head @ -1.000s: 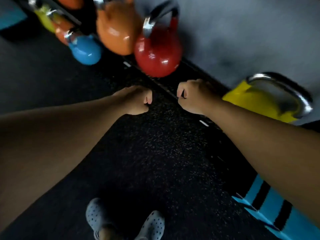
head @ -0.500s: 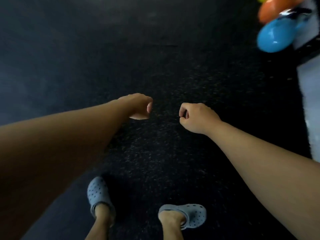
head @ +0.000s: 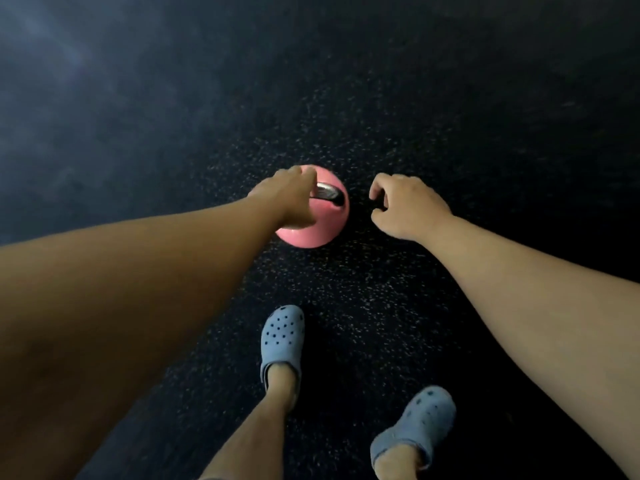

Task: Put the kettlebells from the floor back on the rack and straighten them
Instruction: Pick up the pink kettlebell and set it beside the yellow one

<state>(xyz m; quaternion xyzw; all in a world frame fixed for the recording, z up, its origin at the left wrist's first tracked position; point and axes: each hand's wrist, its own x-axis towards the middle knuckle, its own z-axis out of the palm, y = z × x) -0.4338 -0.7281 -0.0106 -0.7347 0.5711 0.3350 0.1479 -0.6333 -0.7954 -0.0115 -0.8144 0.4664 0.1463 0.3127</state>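
A pink kettlebell (head: pixel 313 227) with a chrome handle (head: pixel 330 194) stands on the dark speckled floor (head: pixel 363 292) in front of me. My left hand (head: pixel 287 199) reaches onto it and covers the left part of the handle. Whether its fingers wrap the handle is hidden. My right hand (head: pixel 407 206) hovers just to the right of the kettlebell, apart from it. That hand is loosely curled and holds nothing. The rack and the other kettlebells are out of view.
My two feet in grey-blue clogs, the left (head: pixel 282 337) and the right (head: pixel 420 422), stand on the floor below the kettlebell. Dark rubber flooring stretches all around.
The view has swung away from the rack to open floor. The pink kettlebell has come into sight and my left hand has reached onto its handle. My right fist has loosened slightly.
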